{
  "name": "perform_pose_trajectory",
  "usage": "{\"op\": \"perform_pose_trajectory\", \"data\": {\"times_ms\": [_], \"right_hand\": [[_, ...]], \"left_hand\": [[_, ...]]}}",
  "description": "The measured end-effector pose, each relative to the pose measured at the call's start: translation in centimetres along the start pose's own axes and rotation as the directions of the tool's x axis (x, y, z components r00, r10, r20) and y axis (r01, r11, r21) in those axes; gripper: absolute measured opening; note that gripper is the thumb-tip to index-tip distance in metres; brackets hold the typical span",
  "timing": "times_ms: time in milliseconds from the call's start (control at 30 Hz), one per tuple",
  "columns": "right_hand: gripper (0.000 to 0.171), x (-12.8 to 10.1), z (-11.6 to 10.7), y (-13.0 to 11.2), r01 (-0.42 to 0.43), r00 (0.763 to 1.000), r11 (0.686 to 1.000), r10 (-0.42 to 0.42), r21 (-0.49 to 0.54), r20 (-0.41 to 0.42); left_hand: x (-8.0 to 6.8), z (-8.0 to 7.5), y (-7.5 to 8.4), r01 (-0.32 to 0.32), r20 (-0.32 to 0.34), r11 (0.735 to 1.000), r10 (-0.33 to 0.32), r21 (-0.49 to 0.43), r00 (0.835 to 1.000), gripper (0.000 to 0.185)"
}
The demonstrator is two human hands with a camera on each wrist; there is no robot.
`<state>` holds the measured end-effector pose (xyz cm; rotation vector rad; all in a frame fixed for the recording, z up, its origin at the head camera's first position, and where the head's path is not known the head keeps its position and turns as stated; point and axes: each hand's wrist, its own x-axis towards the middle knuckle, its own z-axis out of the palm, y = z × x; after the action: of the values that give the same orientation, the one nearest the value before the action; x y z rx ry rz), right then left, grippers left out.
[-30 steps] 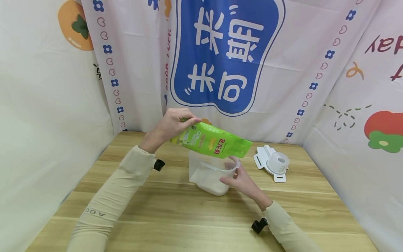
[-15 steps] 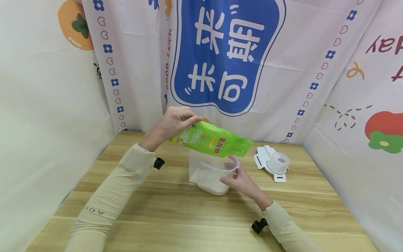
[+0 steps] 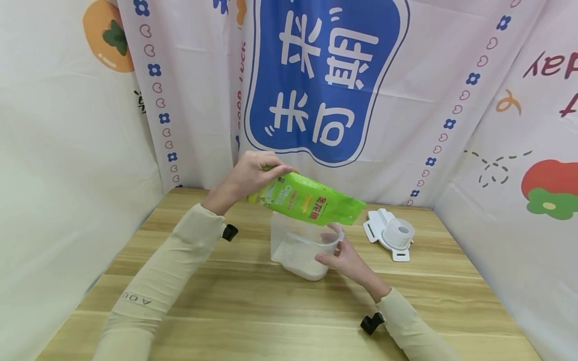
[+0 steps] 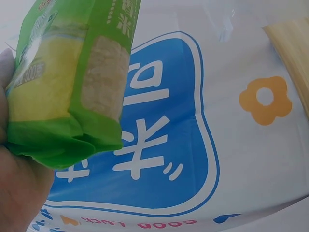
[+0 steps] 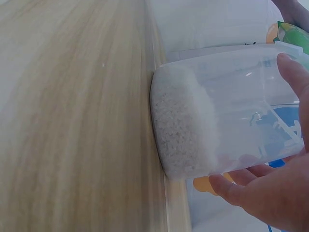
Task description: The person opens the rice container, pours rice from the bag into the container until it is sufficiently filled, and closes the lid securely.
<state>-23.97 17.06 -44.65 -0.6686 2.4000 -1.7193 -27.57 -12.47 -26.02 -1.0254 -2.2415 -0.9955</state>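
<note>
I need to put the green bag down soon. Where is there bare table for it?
Bare wood lies in front of the tub, between the two sleeves, and left of it toward the curtain. Right of the tub is crowded: the right hand and the white lid sit there.

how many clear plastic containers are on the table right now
1. The clear container stands mid-table with rice in its bottom, under the green bag, steadied by the right hand. Its white lid lies apart, to the right.
</note>
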Motion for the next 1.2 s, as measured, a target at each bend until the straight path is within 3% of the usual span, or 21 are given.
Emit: {"op": "perform_pose_trajectory", "data": {"times_ms": [1200], "right_hand": [[0.085,-0.06,-0.01,-0.03,-0.005,1.000,1.000,0.005,-0.001,-0.004]], "left_hand": [[0.83,-0.11,0.62,-0.010,0.032,0.999,0.009,0.038,0.999,0.017]]}}
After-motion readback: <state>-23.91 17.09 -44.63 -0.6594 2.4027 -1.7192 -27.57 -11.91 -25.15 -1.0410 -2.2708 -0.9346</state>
